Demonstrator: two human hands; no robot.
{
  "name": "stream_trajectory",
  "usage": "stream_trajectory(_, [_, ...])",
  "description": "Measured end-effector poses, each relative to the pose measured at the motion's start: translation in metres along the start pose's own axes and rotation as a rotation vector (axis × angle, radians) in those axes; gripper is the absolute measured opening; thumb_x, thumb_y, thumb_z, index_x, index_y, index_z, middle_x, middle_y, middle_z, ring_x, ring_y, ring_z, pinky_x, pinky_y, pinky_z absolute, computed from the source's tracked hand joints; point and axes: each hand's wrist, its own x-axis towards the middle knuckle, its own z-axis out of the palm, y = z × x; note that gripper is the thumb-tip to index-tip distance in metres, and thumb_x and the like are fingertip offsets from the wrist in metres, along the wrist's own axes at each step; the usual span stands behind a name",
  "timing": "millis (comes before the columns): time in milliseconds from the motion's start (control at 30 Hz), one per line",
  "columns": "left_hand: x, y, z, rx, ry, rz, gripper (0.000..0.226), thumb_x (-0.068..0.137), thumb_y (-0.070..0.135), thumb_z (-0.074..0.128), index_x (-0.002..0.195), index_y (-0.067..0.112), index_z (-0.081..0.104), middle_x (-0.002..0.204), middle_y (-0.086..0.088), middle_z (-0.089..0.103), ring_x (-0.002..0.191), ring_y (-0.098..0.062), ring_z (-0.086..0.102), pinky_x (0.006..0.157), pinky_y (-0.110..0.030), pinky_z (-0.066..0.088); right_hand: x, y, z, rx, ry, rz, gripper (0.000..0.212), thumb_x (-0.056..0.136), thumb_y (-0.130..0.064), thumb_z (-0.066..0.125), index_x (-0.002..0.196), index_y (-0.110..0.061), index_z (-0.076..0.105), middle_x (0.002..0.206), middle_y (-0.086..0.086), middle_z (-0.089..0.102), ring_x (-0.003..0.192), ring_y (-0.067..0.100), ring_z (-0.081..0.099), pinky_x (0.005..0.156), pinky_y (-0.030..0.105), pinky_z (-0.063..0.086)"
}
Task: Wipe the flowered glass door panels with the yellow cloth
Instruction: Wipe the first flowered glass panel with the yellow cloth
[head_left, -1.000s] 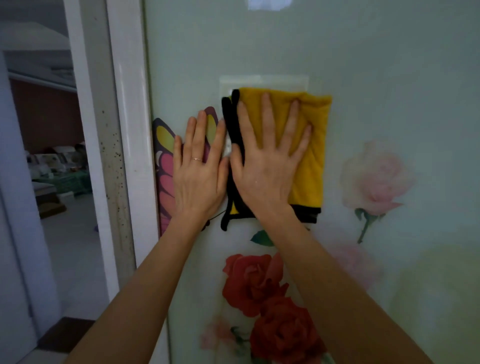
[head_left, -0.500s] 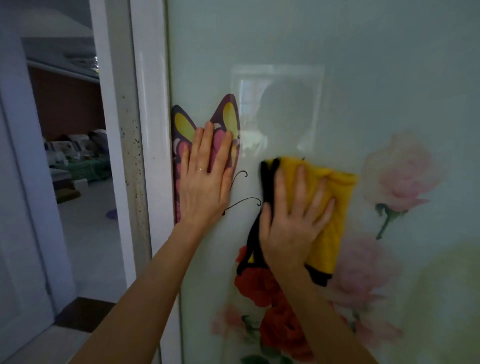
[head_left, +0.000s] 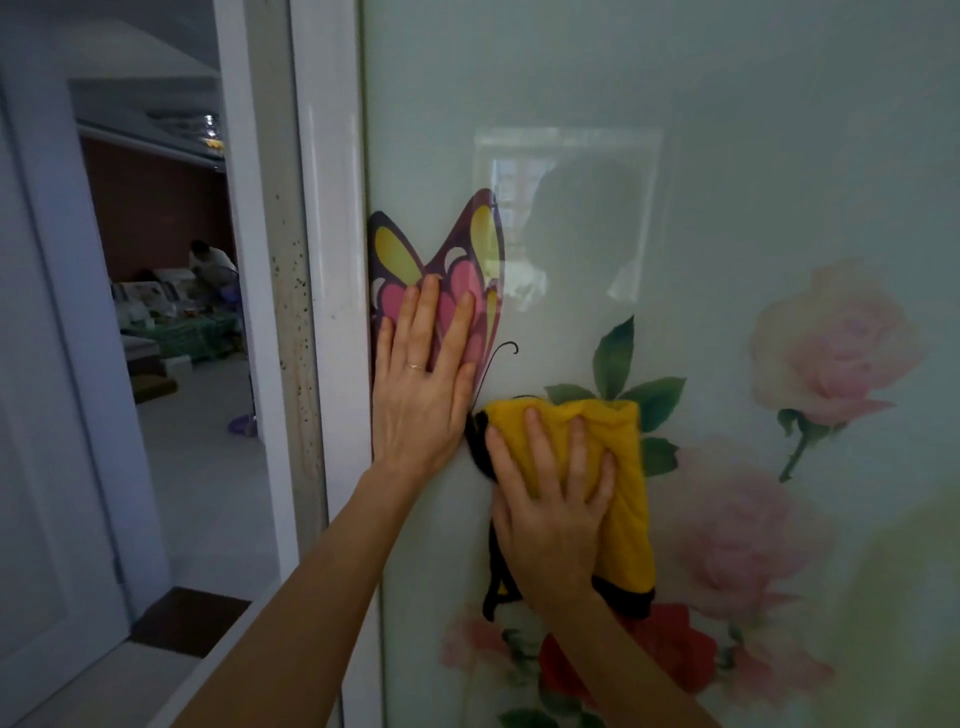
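Observation:
The flowered glass door panel (head_left: 727, 130) fills the right of the view, printed with pink and red roses and a butterfly sticker (head_left: 467, 249). My right hand (head_left: 550, 514) presses the yellow cloth (head_left: 626, 467), which has a black edge, flat against the glass below the green leaves. My left hand (head_left: 421, 384) lies flat on the glass over the lower part of the butterfly, fingers spread, holding nothing. It wears a ring.
The white door frame (head_left: 324, 260) stands just left of my left hand, with dark specks on the jamb beside it. Through the opening at left is another room with a sofa and a person (head_left: 210, 262) bent over it.
My right hand has slid the yellow cloth down the glass from beside the square reflection to below the green leaves. My left hand has stayed on the butterfly.

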Motion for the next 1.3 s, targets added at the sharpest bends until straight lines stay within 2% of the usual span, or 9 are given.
stream_trajectory(167, [-0.011, -0.002, -0.004, -0.043, -0.031, -0.009, 0.051, 0.109, 0.028, 0.031, 0.157, 0.014, 0.027, 0.165, -0.017, 0.02, 0.155, -0.028, 0.012, 0.126, -0.045, 0.007, -0.027, 0.014, 0.001, 0.086, -0.079, -0.309, 0.053, 0.09, -0.026, 0.073, 0.142, -0.029, 0.062, 0.157, 0.003, 0.045, 0.149, 0.032, 0.031, 0.126, 0.05, 0.011])
stream_trajectory(267, [-0.012, 0.001, -0.003, -0.032, -0.013, -0.02, 0.05, 0.11, 0.03, 0.029, 0.157, 0.014, 0.026, 0.164, -0.018, 0.022, 0.155, -0.028, 0.012, 0.126, -0.046, 0.008, -0.029, 0.04, -0.012, 0.111, -0.115, -0.376, 0.056, 0.09, -0.025, 0.075, 0.144, -0.029, 0.06, 0.158, 0.002, 0.044, 0.148, 0.03, 0.034, 0.126, 0.048, 0.014])
stream_trajectory(433, [-0.012, 0.003, 0.0, 0.014, -0.014, -0.026, 0.051, 0.11, 0.033, 0.027, 0.157, 0.013, 0.027, 0.163, -0.021, 0.023, 0.154, -0.033, 0.017, 0.126, -0.048, 0.009, -0.014, 0.086, -0.028, -0.016, -0.022, -0.081, 0.05, 0.101, -0.035, 0.055, 0.149, -0.028, 0.045, 0.159, 0.007, 0.037, 0.15, 0.036, 0.026, 0.125, 0.055, 0.009])
stream_trajectory(567, [-0.014, 0.007, 0.003, 0.05, -0.025, -0.042, 0.053, 0.11, 0.035, 0.025, 0.158, 0.013, 0.023, 0.164, -0.022, 0.021, 0.153, -0.035, 0.018, 0.125, -0.049, 0.01, -0.007, 0.057, -0.02, -0.055, 0.018, 0.119, 0.051, 0.101, -0.033, 0.052, 0.151, -0.027, 0.043, 0.16, 0.01, 0.033, 0.15, 0.04, 0.022, 0.124, 0.06, 0.008])
stream_trajectory(767, [-0.015, 0.009, 0.006, 0.085, -0.028, -0.056, 0.055, 0.107, 0.032, 0.03, 0.157, 0.011, 0.027, 0.163, -0.023, 0.022, 0.152, -0.036, 0.019, 0.125, -0.05, 0.01, -0.01, 0.017, -0.004, 0.011, -0.048, -0.104, 0.058, 0.095, -0.033, 0.066, 0.15, -0.027, 0.048, 0.16, 0.004, 0.038, 0.152, 0.034, 0.023, 0.125, 0.055, 0.011])
stream_trajectory(867, [-0.016, 0.009, 0.005, 0.086, -0.023, -0.072, 0.055, 0.107, 0.034, 0.029, 0.157, 0.01, 0.029, 0.163, -0.023, 0.022, 0.153, -0.035, 0.018, 0.125, -0.049, 0.009, -0.012, 0.034, -0.012, 0.054, -0.049, -0.149, 0.048, 0.1, -0.032, 0.061, 0.148, -0.028, 0.055, 0.16, 0.003, 0.04, 0.151, 0.032, 0.029, 0.125, 0.052, 0.014])
stream_trajectory(1067, [-0.018, 0.023, 0.012, 0.077, 0.011, -0.14, 0.058, 0.107, 0.04, 0.026, 0.159, 0.013, 0.023, 0.163, -0.021, 0.023, 0.153, -0.035, 0.017, 0.125, -0.048, 0.002, 0.002, 0.108, -0.033, -0.076, 0.066, 0.145, 0.05, 0.106, -0.038, 0.045, 0.154, -0.027, 0.04, 0.16, 0.01, 0.038, 0.149, 0.039, 0.026, 0.123, 0.059, 0.015])
stream_trajectory(1167, [-0.02, 0.029, 0.015, 0.09, 0.027, -0.167, 0.059, 0.106, 0.038, 0.03, 0.159, 0.014, 0.02, 0.164, -0.021, 0.022, 0.152, -0.036, 0.017, 0.125, -0.048, 0.0, 0.011, 0.099, -0.032, -0.101, 0.114, 0.296, 0.05, 0.107, -0.038, 0.038, 0.155, -0.023, 0.04, 0.159, 0.015, 0.041, 0.149, 0.044, 0.028, 0.121, 0.063, 0.018])
stream_trajectory(1300, [-0.024, 0.051, 0.02, 0.072, 0.044, -0.118, 0.056, 0.106, 0.034, 0.035, 0.158, 0.013, 0.028, 0.163, -0.019, 0.024, 0.152, -0.038, 0.019, 0.125, -0.054, 0.01, 0.01, 0.073, -0.027, -0.079, 0.06, 0.219, 0.05, 0.105, -0.036, 0.042, 0.154, -0.025, 0.041, 0.161, 0.011, 0.037, 0.148, 0.045, 0.027, 0.121, 0.065, 0.017])
